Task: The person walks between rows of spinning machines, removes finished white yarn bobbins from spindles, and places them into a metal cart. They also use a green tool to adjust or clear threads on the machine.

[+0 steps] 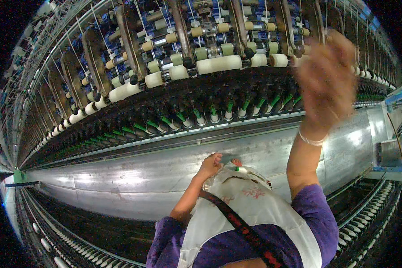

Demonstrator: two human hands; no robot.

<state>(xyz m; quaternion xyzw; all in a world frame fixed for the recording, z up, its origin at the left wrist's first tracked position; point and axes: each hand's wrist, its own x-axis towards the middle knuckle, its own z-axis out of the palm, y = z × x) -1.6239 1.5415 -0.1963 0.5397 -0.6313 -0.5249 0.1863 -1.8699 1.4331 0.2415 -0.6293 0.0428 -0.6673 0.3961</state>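
Note:
My right hand (329, 80) is raised high at the right, in front of the row of white rollers (219, 65) on a spinning frame. Motion smears its fingers, and what they may hold does not show. Low, by the front of my white apron (250, 201), my left hand (211, 165) has its fingers curled in; anything inside them is too small to make out. A white bobbin with a green end (240, 169) shows at the apron's upper edge, beside the left hand. Below the rollers stands a long row of green-topped bobbins (213, 111) on spindles.
Dark pressure arms (183, 35) and thin hanging strands line the machine's upper part. A shiny metal floor strip (134, 183) runs along the aisle. Behind me, another machine's row of white bobbins (350, 230) flanks it. A blue-edged end frame (395, 94) stands at the right.

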